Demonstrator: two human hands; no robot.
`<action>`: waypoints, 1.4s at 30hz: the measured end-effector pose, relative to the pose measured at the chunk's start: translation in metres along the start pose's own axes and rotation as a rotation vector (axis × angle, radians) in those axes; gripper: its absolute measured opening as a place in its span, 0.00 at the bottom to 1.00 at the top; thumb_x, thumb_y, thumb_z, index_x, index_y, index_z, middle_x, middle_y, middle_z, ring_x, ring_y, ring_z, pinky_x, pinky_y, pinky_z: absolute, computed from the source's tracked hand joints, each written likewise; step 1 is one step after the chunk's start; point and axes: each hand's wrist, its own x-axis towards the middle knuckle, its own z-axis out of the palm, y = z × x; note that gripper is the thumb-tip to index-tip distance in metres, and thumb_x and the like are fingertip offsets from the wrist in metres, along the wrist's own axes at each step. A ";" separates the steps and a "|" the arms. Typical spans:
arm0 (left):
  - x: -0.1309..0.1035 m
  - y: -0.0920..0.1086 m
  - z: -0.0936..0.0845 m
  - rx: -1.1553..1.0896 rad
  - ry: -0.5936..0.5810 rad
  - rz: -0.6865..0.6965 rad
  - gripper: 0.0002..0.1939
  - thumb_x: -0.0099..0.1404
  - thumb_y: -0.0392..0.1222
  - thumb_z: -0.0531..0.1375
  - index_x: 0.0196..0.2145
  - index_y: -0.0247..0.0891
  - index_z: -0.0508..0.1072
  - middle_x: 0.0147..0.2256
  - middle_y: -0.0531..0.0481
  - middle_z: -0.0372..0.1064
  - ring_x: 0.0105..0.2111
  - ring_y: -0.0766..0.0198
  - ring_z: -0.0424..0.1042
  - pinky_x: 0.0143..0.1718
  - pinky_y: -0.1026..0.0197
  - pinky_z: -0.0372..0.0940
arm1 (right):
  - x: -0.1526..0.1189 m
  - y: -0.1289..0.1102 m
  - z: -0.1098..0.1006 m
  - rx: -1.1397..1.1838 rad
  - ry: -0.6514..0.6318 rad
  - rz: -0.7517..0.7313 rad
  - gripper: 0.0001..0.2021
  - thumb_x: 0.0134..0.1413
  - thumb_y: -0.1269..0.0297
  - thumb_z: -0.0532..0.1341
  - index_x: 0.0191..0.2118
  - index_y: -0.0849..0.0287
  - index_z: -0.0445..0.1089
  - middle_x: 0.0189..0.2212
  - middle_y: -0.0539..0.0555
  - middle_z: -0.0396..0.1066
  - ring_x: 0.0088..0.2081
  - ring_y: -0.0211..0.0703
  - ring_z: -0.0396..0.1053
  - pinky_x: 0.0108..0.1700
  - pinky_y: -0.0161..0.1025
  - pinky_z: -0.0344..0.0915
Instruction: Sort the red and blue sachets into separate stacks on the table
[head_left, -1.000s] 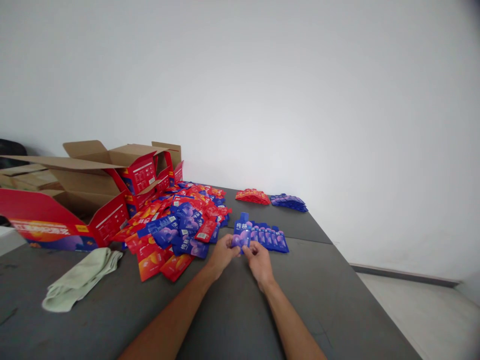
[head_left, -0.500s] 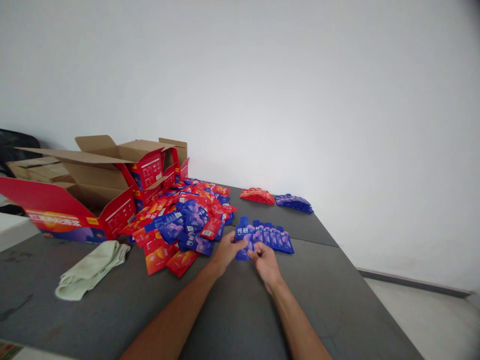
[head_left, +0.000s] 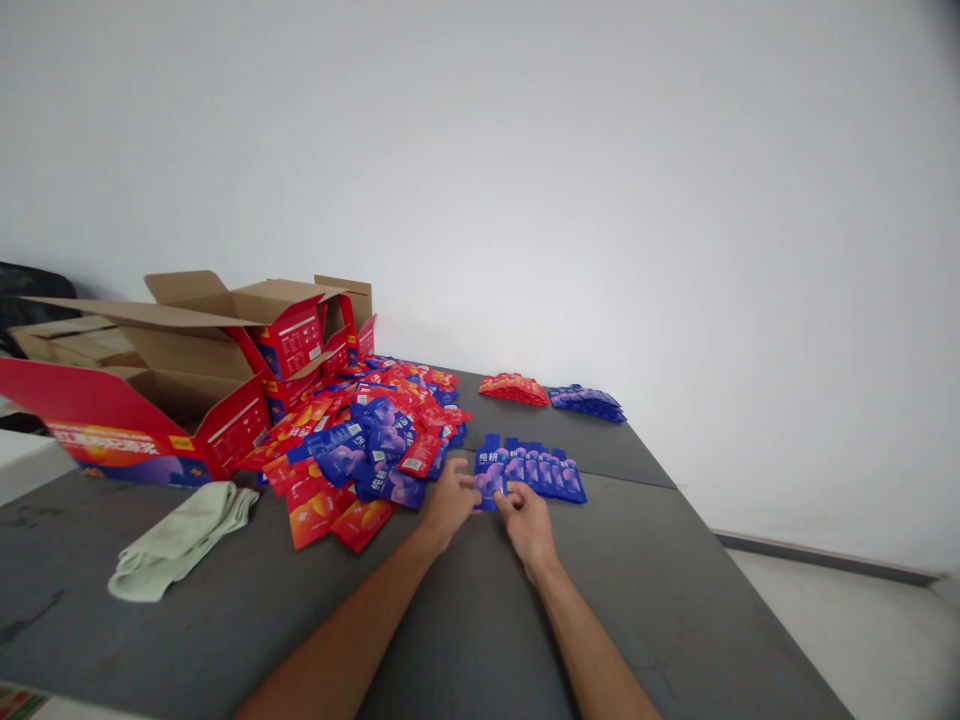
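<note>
A blue sachet (head_left: 491, 468) with white characters and a purple print lies at the left end of an overlapping row of blue sachets (head_left: 559, 475), covering the edge of its neighbour. At its lower right, my right hand (head_left: 529, 525) pinches the sachet between thumb and fingers. My left hand (head_left: 450, 505) has its fingertips closed on the lower left edge, the index finger raised a little. Just left of that hand spreads a loose heap of red and blue sachets (head_left: 390, 440). Fingertips hide the lower corners of the held sachet.
A fanned red stack (head_left: 514, 390) and a fanned blue stack (head_left: 586, 402) lie near the wall. Open red cartons (head_left: 232, 435) stand on the left behind a folded pale green cloth (head_left: 180, 540). The grey table (head_left: 705, 620) ends on the right above a pale floor.
The blue sachet has gone from being held up in front of the row to lying against its left end. My left thumb has slid off its front to the edge.
</note>
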 end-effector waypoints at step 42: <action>0.019 0.011 -0.007 1.467 0.187 0.452 0.15 0.61 0.33 0.54 0.44 0.33 0.75 0.48 0.34 0.66 0.52 0.46 0.61 0.52 0.49 0.56 | 0.006 0.011 -0.012 -0.895 0.073 -0.408 0.20 0.59 0.64 0.54 0.57 0.53 0.68 0.64 0.57 0.57 0.67 0.58 0.44 0.64 0.59 0.46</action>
